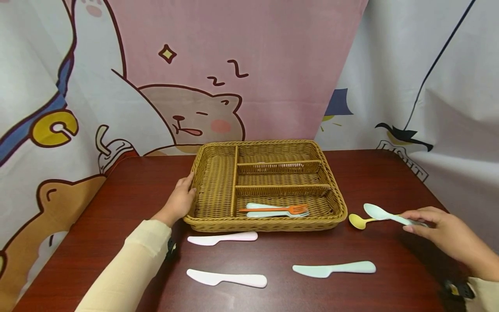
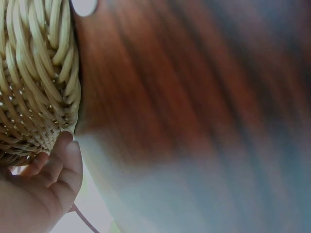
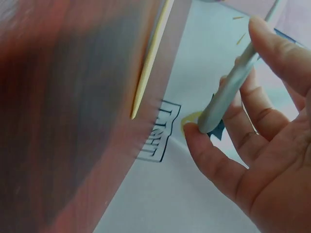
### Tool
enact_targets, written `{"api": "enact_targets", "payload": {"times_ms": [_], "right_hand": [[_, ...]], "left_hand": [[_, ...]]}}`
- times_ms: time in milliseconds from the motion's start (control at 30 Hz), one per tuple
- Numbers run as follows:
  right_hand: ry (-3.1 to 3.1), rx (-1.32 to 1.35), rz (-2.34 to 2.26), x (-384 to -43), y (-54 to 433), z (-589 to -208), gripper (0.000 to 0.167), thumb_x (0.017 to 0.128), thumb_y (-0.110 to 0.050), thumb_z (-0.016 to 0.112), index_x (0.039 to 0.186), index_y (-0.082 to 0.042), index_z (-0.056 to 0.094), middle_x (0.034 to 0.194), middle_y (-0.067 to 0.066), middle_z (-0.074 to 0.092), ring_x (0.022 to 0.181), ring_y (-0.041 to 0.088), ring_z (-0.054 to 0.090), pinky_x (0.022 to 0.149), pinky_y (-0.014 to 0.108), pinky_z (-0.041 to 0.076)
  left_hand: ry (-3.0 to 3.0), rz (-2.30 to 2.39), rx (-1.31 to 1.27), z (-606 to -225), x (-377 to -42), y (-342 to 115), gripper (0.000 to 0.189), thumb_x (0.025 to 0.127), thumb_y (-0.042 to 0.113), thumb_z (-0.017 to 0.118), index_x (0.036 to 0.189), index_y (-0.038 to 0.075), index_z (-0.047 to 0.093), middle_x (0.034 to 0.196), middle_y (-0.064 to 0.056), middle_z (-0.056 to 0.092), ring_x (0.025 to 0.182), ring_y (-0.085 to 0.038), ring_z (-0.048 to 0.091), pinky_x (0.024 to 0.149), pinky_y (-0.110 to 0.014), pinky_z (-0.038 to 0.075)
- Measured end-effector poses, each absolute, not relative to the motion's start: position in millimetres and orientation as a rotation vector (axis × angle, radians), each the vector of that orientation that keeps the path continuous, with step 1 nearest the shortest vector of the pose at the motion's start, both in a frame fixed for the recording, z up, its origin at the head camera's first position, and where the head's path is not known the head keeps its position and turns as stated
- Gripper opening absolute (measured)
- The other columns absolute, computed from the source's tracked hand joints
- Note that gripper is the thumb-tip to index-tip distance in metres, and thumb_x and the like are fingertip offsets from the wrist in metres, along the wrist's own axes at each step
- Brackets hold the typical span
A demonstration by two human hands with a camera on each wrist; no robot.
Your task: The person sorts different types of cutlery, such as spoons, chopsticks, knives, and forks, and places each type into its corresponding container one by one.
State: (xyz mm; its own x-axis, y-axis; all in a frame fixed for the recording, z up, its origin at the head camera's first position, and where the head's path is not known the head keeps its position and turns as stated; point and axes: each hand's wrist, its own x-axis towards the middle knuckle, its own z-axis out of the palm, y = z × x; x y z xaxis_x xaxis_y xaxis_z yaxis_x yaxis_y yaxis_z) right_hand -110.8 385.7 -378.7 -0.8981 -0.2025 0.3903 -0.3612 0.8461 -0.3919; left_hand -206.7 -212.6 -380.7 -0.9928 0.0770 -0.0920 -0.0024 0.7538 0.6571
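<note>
At the right of the head view, my right hand (image 1: 448, 227) pinches a pale mint spoon (image 1: 380, 213) by the end of its handle. In the right wrist view the handle (image 3: 228, 90) lies between thumb and fingers. The spoon is above a yellow spoon (image 1: 358, 222), whose handle it partly covers. My left hand (image 1: 180, 199) rests against the left side of a woven cutlery basket (image 1: 265, 225); in the left wrist view its relaxed fingers (image 2: 68, 165) touch the outer wall. The front compartment holds an orange fork (image 1: 273, 209) and pale cutlery (image 1: 265, 214).
In front of the basket lie a pale pink knife (image 1: 224, 238), a white knife (image 1: 228, 278) and a mint knife (image 1: 335, 268). The dark red table (image 1: 128, 195) meets a printed cloth (image 1: 288, 65) at the back and sides.
</note>
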Motion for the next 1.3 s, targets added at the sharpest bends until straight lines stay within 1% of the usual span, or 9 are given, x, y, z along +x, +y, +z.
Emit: {"api": "enact_targets", "payload": {"times_ms": [167, 400, 467, 633, 833, 967, 1033, 1233, 1300], "right_hand": [[-2.657, 0.402, 0.712, -119, 375, -371, 0.028, 0.066, -0.003, 0.085, 0.089, -0.015, 0.075, 0.089, -0.034, 0.05, 0.077, -0.015, 0.044, 0.062, 0.011, 0.034], [-2.613, 0.42, 0.788, -130, 358, -361, 0.027, 0.069, 0.001, 0.082, 0.093, -0.008, 0.074, 0.09, -0.032, 0.052, 0.077, -0.011, 0.045, 0.063, 0.011, 0.035], [-2.626, 0.41, 0.779, -133, 353, -358, 0.025, 0.071, -0.001, 0.082, 0.094, -0.007, 0.074, 0.09, -0.032, 0.051, 0.076, -0.009, 0.044, 0.062, 0.012, 0.034], [-2.651, 0.389, 0.765, -142, 339, -349, 0.023, 0.075, -0.005, 0.081, 0.096, -0.005, 0.074, 0.089, -0.023, 0.053, 0.074, -0.005, 0.041, 0.059, 0.015, 0.033], [-2.629, 0.414, 0.749, -151, 325, -338, 0.022, 0.076, -0.004, 0.08, 0.098, -0.004, 0.074, 0.09, -0.01, 0.057, 0.076, -0.005, 0.042, 0.061, 0.014, 0.034], [-2.641, 0.414, 0.718, -158, 316, -331, 0.022, 0.078, -0.004, 0.078, 0.1, -0.005, 0.074, 0.092, 0.003, 0.06, 0.075, -0.004, 0.041, 0.061, 0.015, 0.034], [-2.656, 0.407, 0.707, -162, 312, -327, 0.022, 0.08, -0.006, 0.078, 0.101, -0.006, 0.074, 0.095, 0.007, 0.061, 0.076, -0.004, 0.042, 0.062, 0.016, 0.034], [-2.716, 0.391, 0.693, -175, 300, -318, 0.023, 0.085, -0.015, 0.075, 0.106, -0.007, 0.074, 0.099, 0.01, 0.062, 0.078, -0.001, 0.042, 0.062, 0.02, 0.036], [-2.724, 0.395, 0.689, -180, 295, -316, 0.023, 0.085, -0.015, 0.075, 0.107, -0.008, 0.073, 0.099, 0.009, 0.062, 0.077, 0.001, 0.043, 0.062, 0.021, 0.037]], "left_hand": [[2.836, 1.062, 0.058, -381, -206, -213, 0.058, 0.105, 0.012, 0.032, 0.155, 0.003, 0.006, 0.152, -0.026, 0.018, 0.14, -0.042, 0.024, 0.113, -0.054, 0.023], [2.818, 1.077, 0.033, -381, -207, -213, 0.058, 0.105, 0.014, 0.032, 0.156, 0.007, 0.005, 0.154, -0.024, 0.016, 0.141, -0.041, 0.023, 0.113, -0.055, 0.023], [2.82, 1.071, 0.033, -381, -207, -213, 0.058, 0.105, 0.014, 0.032, 0.156, 0.007, 0.005, 0.154, -0.024, 0.016, 0.141, -0.041, 0.024, 0.113, -0.055, 0.023], [2.83, 1.058, 0.043, -382, -208, -213, 0.058, 0.105, 0.014, 0.032, 0.156, 0.006, 0.005, 0.153, -0.025, 0.016, 0.14, -0.041, 0.025, 0.112, -0.055, 0.024], [2.834, 1.05, 0.045, -382, -208, -213, 0.059, 0.105, 0.013, 0.033, 0.156, 0.006, 0.004, 0.153, -0.025, 0.017, 0.14, -0.041, 0.025, 0.112, -0.054, 0.024], [2.827, 1.052, 0.042, -382, -208, -213, 0.059, 0.105, 0.013, 0.032, 0.156, 0.006, 0.004, 0.153, -0.024, 0.016, 0.14, -0.04, 0.025, 0.112, -0.054, 0.024], [2.826, 1.051, 0.043, -382, -209, -213, 0.059, 0.105, 0.014, 0.032, 0.156, 0.006, 0.004, 0.154, -0.024, 0.016, 0.14, -0.04, 0.025, 0.112, -0.054, 0.024], [2.822, 1.049, 0.041, -382, -208, -213, 0.059, 0.105, 0.014, 0.032, 0.156, 0.007, 0.004, 0.154, -0.024, 0.016, 0.14, -0.041, 0.024, 0.113, -0.054, 0.024], [2.824, 1.044, 0.04, -382, -208, -213, 0.059, 0.105, 0.014, 0.032, 0.156, 0.007, 0.003, 0.154, -0.024, 0.016, 0.14, -0.041, 0.024, 0.112, -0.055, 0.024]]}}
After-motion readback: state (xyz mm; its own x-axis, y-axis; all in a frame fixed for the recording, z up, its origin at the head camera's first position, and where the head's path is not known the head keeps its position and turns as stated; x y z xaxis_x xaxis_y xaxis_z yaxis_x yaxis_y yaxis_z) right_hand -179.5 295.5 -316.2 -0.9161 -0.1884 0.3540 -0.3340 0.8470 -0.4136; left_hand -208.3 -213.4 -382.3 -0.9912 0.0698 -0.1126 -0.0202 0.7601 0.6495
